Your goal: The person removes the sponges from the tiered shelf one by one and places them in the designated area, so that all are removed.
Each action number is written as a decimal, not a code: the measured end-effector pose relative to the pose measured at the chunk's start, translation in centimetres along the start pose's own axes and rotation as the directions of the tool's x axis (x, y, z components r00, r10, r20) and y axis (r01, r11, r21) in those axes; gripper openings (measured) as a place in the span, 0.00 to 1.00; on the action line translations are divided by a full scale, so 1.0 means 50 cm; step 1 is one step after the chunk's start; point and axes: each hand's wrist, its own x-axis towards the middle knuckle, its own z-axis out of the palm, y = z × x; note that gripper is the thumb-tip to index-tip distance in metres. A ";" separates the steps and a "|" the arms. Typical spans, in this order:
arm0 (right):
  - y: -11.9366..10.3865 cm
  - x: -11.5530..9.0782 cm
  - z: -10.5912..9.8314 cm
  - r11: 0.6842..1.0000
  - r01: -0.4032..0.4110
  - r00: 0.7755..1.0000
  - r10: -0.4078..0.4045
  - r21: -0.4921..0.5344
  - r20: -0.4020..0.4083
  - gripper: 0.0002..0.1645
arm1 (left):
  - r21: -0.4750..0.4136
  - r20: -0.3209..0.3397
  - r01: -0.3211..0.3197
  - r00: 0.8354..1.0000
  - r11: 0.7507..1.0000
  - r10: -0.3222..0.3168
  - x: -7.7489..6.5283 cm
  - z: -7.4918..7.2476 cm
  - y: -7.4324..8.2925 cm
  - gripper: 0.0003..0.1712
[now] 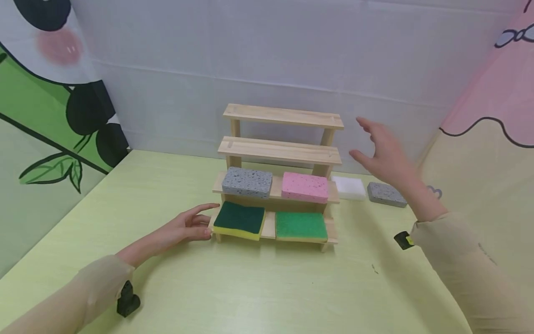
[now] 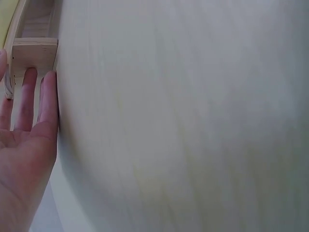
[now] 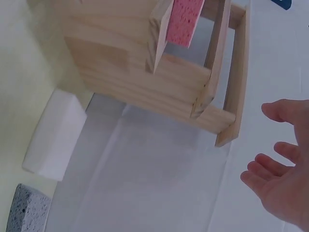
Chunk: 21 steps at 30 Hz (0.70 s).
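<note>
A four-tier wooden display rack [image 1: 279, 149] stands against the back wall. My left hand [image 1: 187, 226] is at the left end of its lowest tier, its extended fingers against the wood [image 2: 35, 50] in the left wrist view. Beside that hand lies a dark green and yellow scouring sponge [image 1: 239, 219]; a green scouring sponge [image 1: 301, 226] shares the tier. One tier up sit a grey sponge [image 1: 247, 182] and a pink sponge [image 1: 305, 186]. My right hand [image 1: 385, 153] is raised in the air right of the upper tiers, thumb and fingers spread, holding nothing.
On the table to the right of the rack lie a white sponge [image 1: 349, 188] and a second grey sponge [image 1: 387, 194]. A pale cloth wall [image 1: 167, 93] rises close behind the rack. Cartoon-printed panels flank the table [image 1: 250, 287] on both sides.
</note>
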 end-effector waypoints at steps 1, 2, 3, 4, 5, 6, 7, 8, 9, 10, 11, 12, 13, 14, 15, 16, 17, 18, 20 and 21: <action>-0.011 0.002 0.004 1.000 0.017 1.000 -0.016 0.009 -0.004 0.44 | -0.002 0.004 -0.002 1.000 1.000 0.002 0.001 0.000 0.000 0.42; -0.021 0.003 0.008 0.999 0.025 1.000 -0.025 0.019 -0.001 0.44 | -0.004 0.006 -0.002 1.000 1.000 0.002 0.001 0.000 0.000 0.42; -0.032 0.004 0.013 0.999 0.036 0.999 -0.036 0.027 -0.001 0.44 | -0.004 0.009 -0.003 1.000 1.000 0.003 0.001 0.000 0.000 0.42; -0.041 0.005 0.018 0.998 0.047 0.999 -0.047 0.032 -0.002 0.44 | -0.005 0.013 -0.006 1.000 1.000 0.006 0.001 0.000 0.000 0.42; -0.050 0.005 0.023 0.998 0.056 0.998 -0.056 0.033 0.001 0.44 | -0.004 0.017 -0.010 1.000 1.000 0.010 0.001 0.000 -0.001 0.42; -0.058 0.005 0.029 0.997 0.064 0.998 -0.064 0.039 0.003 0.44 | -0.004 0.017 -0.011 1.000 1.000 0.011 0.001 0.000 -0.002 0.42; -0.065 0.005 0.034 0.997 0.071 0.997 -0.072 0.042 0.005 0.44 | -0.004 0.018 -0.012 1.000 1.000 0.012 0.001 0.000 -0.003 0.42; -0.073 0.005 0.040 0.996 0.074 0.997 -0.075 0.052 0.012 0.44 | -0.004 0.016 -0.009 1.000 1.000 0.009 0.002 -0.001 -0.004 0.42; -0.080 0.005 0.045 0.995 0.078 0.997 -0.079 0.063 0.016 0.43 | -0.003 0.013 -0.006 1.000 1.000 0.006 0.001 -0.001 -0.005 0.42; -0.087 0.005 0.051 0.994 0.082 0.996 -0.084 0.076 0.021 0.43 | -0.005 0.011 -0.003 1.000 1.000 0.003 0.001 -0.002 -0.006 0.42; -0.094 0.005 0.056 0.992 0.086 0.996 -0.089 0.089 0.025 0.44 | -0.004 0.008 0.001 1.000 1.000 -0.001 0.001 -0.002 -0.007 0.42; -0.101 0.005 0.062 0.990 0.094 0.995 -0.097 0.100 0.027 0.43 | -0.005 0.006 0.004 1.000 1.000 -0.004 0.000 -0.003 -0.008 0.42; -0.107 0.005 0.067 0.989 0.104 0.994 -0.108 0.107 0.025 0.43 | -0.007 0.005 0.006 1.000 1.000 -0.005 0.000 -0.003 -0.008 0.42; -0.114 0.005 0.072 0.986 0.112 0.993 -0.116 0.120 0.026 0.43 | -0.007 0.003 0.008 1.000 1.000 -0.008 0.000 -0.004 -0.008 0.42; -0.120 0.005 0.078 0.984 0.124 0.991 -0.128 0.130 0.025 0.43 | -0.007 0.003 0.009 1.000 1.000 -0.009 0.000 -0.004 -0.008 0.42; -0.125 0.005 0.084 0.981 0.134 0.990 -0.139 0.137 0.026 0.43 | -0.008 0.004 0.010 1.000 1.000 -0.010 0.000 -0.004 -0.008 0.42; -0.130 0.005 0.089 0.979 0.143 0.989 -0.149 0.146 0.027 0.43 | -0.006 0.005 0.011 1.000 1.000 -0.011 0.001 -0.004 -0.008 0.42; -0.135 0.004 0.094 0.977 0.145 0.988 -0.152 0.155 0.033 0.43 | -0.004 0.005 0.012 1.000 1.000 -0.012 0.001 -0.004 -0.009 0.42; -0.144 0.004 0.105 0.975 0.135 0.988 -0.146 0.175 0.052 0.43 | 0.004 0.007 0.009 1.000 1.000 -0.009 0.003 -0.004 -0.009 0.42; -0.149 0.003 0.111 0.975 0.126 0.988 -0.139 0.181 0.063 0.43 | 0.006 0.007 0.011 1.000 1.000 -0.011 0.003 -0.003 -0.009 0.42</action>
